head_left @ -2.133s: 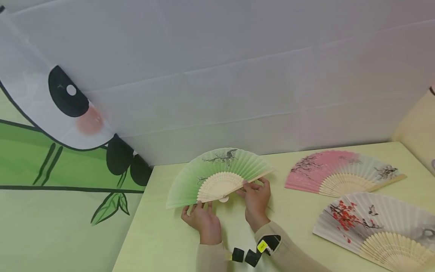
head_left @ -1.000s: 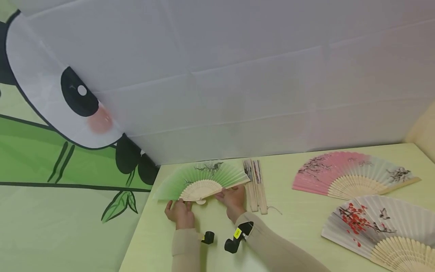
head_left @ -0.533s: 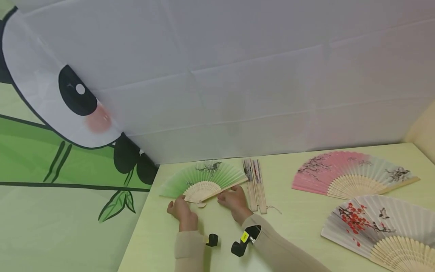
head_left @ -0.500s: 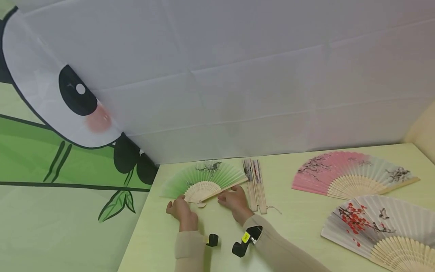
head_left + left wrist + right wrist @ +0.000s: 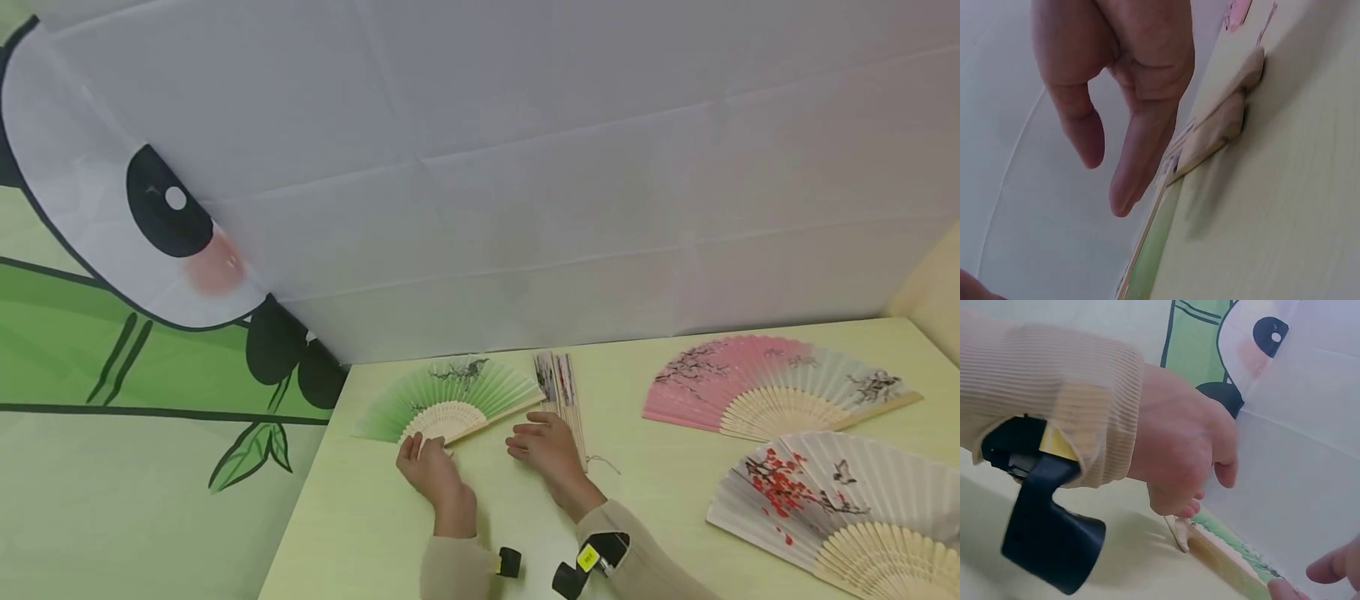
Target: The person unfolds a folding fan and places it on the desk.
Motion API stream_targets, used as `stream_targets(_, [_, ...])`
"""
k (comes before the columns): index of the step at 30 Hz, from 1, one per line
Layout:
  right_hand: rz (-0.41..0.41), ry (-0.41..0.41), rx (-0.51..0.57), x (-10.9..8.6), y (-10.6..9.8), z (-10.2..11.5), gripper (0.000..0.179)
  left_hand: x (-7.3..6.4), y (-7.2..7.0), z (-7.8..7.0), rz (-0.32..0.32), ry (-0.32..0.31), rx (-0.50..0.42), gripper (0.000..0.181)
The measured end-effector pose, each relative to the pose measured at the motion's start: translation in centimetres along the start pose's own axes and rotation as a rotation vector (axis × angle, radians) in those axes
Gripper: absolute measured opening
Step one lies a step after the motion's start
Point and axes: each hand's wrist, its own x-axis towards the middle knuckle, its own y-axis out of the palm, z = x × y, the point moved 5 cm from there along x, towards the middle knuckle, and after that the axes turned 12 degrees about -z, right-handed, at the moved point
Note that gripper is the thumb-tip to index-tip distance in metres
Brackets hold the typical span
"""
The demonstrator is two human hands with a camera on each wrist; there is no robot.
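A green folding fan point(image 5: 457, 392) with a pale slatted handle part lies spread on the table's left side. My left hand point(image 5: 435, 475) is by its lower edge, partly covering the pivot end, fingers loosely bent; whether they touch the fan I cannot tell. To the right of the fan, my right hand point(image 5: 547, 450) is held off it with relaxed, spread fingers and nothing between them. In the left wrist view the right hand point(image 5: 1141, 75) hangs with fingers pointing down. The left hand point(image 5: 1185, 437) appears in the right wrist view above the green fan's end point(image 5: 1222, 550).
Closed folding fans point(image 5: 567, 392) lie behind my right hand, a thin cord at their end. A spread pink and pale fan point(image 5: 772, 383) is at the back right. Nearer lies a white fan point(image 5: 832, 492) with red blossoms. A pale cloth wall point(image 5: 555, 208) rises behind the table.
The green fan was carried left and laid down, uncovering the closed fans. Both hands have since let go of it; they have drawn back toward the right and nearer me.
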Motion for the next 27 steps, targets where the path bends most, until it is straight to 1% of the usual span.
stream_targets(4, [-0.049, -0.049, -0.001, -0.2, -1.5, 0.9, 0.047, -2.3, 0.9, 0.9, 0.070, 0.032, 0.057, 0.052])
stream_targets(8, [-0.091, -0.089, -0.017, -0.3, -2.8, 1.5, 0.045, -4.1, 1.5, 2.1, 0.137, 0.070, 0.120, 0.051])
stream_targets(10, [-0.117, -0.110, -0.048, -0.2, -3.5, 1.7, 0.046, -4.9, 1.8, 2.7, 0.182, 0.080, 0.150, 0.050])
stream_targets(12, [-0.148, -0.143, -0.104, -0.1, -4.2, 2.0, 0.047, -5.6, 2.2, 3.3, 0.236, 0.083, 0.176, 0.049])
stream_targets(15, [-0.197, -0.210, -0.217, 0.1, -5.2, 2.2, 0.047, -6.7, 2.8, 4.0, 0.332, 0.086, 0.231, 0.049])
stream_targets(19, [-0.270, -0.299, -0.360, 0.4, -6.5, 2.7, 0.046, -7.9, 3.4, 4.9, 0.438, 0.118, 0.306, 0.050])
stream_targets(21, [-0.297, -0.334, -0.417, 0.5, -7.0, 2.8, 0.047, -8.5, 3.7, 5.2, 0.473, 0.140, 0.331, 0.049])
stream_targets(23, [-0.309, -0.360, -0.464, 0.6, -7.4, 2.7, 0.050, -9.0, 3.9, 5.4, 0.495, 0.154, 0.341, 0.049])
stream_targets(27, [-0.293, -0.427, -0.570, 1.0, -7.7, 2.1, 0.057, -10.0, 4.3, 5.7, 0.506, 0.193, 0.348, 0.045])
